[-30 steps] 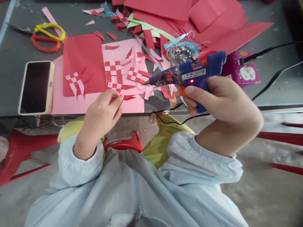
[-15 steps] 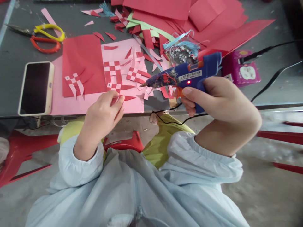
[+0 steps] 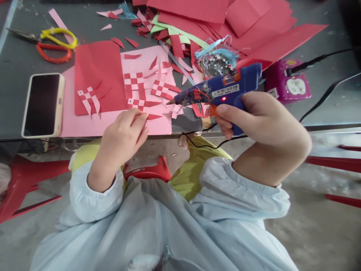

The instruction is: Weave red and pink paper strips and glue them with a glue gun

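In my right hand [image 3: 254, 116] is a blue hot glue gun [image 3: 225, 90], its red light lit and a finger at the orange trigger. The nozzle points left, over the pink paper [image 3: 113, 126]. My left hand [image 3: 124, 131] has its fingers closed at a red-and-white woven paper fish [image 3: 138, 103] with a small eye. Its fingertips hide part of the fish's lower edge. Two more checkered woven pieces, one upright [image 3: 134, 81] and one slanted [image 3: 162, 89], lie just beyond. Another woven fish [image 3: 89, 98] rests on a red sheet [image 3: 98, 67] to the left.
A phone [image 3: 43, 106] and open scissors [image 3: 56, 45] lie on the left. Red paper [image 3: 191, 11] is piled at the back, near a blue tassel [image 3: 217, 52] and small googly eyes [image 3: 216, 66]. A purple box [image 3: 287, 82] stands right. The glue gun's black cord [image 3: 217, 146] hangs over the table edge.
The glue gun's rear has shifted very slightly left and down. My left fingers have moved only a little at the woven fish; everything else stays put.
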The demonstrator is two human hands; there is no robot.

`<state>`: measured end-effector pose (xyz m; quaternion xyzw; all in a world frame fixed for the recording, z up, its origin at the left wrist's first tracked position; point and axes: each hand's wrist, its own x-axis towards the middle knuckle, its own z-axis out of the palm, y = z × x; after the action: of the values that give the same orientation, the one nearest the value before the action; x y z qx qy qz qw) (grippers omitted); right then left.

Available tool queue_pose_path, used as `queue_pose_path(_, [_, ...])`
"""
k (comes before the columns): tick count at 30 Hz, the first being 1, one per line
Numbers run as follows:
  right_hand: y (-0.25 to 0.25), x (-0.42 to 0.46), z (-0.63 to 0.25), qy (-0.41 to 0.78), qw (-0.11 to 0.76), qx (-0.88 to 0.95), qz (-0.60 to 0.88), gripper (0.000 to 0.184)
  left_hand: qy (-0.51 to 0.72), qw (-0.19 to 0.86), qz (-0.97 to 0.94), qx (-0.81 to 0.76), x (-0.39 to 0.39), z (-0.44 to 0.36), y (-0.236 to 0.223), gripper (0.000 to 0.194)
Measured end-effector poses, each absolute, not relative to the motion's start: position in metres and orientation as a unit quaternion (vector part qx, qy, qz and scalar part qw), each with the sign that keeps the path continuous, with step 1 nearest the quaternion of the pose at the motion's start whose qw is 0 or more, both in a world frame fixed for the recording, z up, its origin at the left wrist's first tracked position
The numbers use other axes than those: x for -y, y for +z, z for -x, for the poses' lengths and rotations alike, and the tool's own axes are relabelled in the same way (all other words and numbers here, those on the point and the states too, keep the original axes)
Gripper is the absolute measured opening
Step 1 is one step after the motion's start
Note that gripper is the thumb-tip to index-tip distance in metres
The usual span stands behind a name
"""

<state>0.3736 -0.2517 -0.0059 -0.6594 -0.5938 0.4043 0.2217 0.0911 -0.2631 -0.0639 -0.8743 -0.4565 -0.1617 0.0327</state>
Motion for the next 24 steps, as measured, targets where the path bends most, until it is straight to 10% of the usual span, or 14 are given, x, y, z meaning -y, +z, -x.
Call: queue_pose_path(24, [-0.0079, 0.2510, -0.3788, 0.412, 0.233, 0.605, 0.640, 0.037, -0.227, -0.016, 0.837, 0.498, 0.2581, -0.0893, -0.0604, 0.021])
